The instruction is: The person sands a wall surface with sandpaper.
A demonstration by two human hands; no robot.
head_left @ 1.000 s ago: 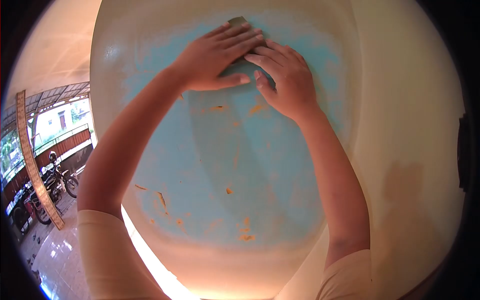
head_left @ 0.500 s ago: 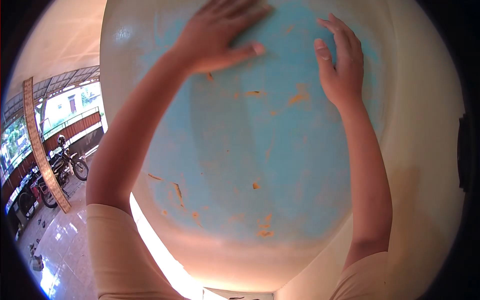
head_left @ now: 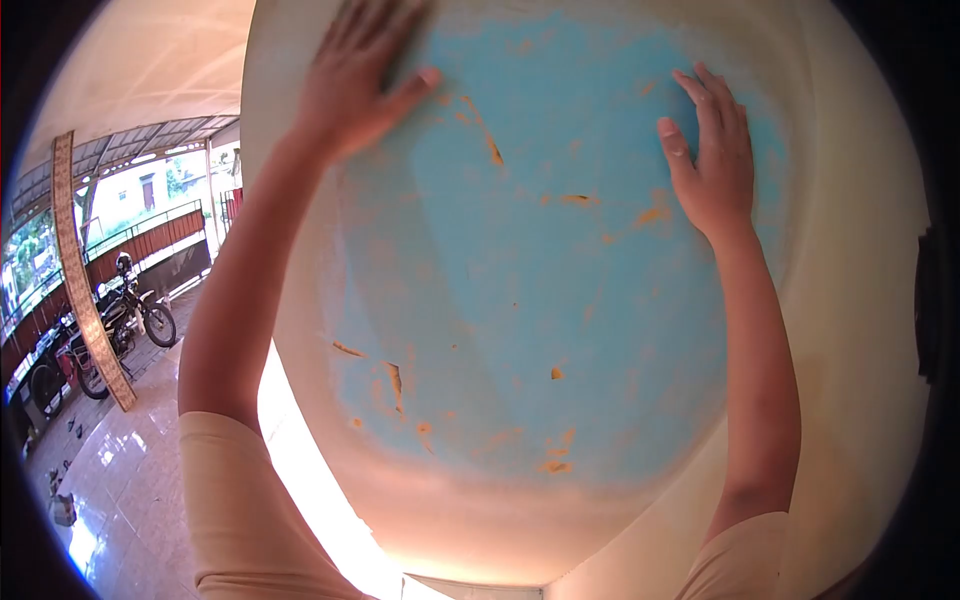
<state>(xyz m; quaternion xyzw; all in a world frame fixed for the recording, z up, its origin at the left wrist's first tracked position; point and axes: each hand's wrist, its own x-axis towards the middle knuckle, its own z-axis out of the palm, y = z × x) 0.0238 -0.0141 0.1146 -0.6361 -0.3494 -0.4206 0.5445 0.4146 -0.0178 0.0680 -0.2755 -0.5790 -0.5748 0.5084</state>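
Note:
A large pale surface fills the middle of the view, with a broad blue patch (head_left: pixel 600 300) at its centre. Orange-brown scuffs and small chipped spots mark the blue. At the upper left of the patch, my left hand (head_left: pixel 355 80) lies against the surface, palm toward it, fingers spread and somewhat blurred; its fingertips run to the top edge of the view. Toward the right edge of the blue, my right hand (head_left: pixel 712 165) is raised with thumb and fingers apart, fingertips at or close to the surface. I see nothing held in either hand.
At the left are a slanting post (head_left: pixel 90 280), a parked motorcycle (head_left: pixel 125 325) and a shiny tiled floor (head_left: pixel 135 480). A brown railing (head_left: pixel 150 240) stands behind. A cream wall (head_left: pixel 860 400) runs along the right side.
My left hand has swept left across the blue patch, uncovering orange-brown marks. The view has shifted, so the patch and my right hand appear farther right; the right hand also sits slightly lower.

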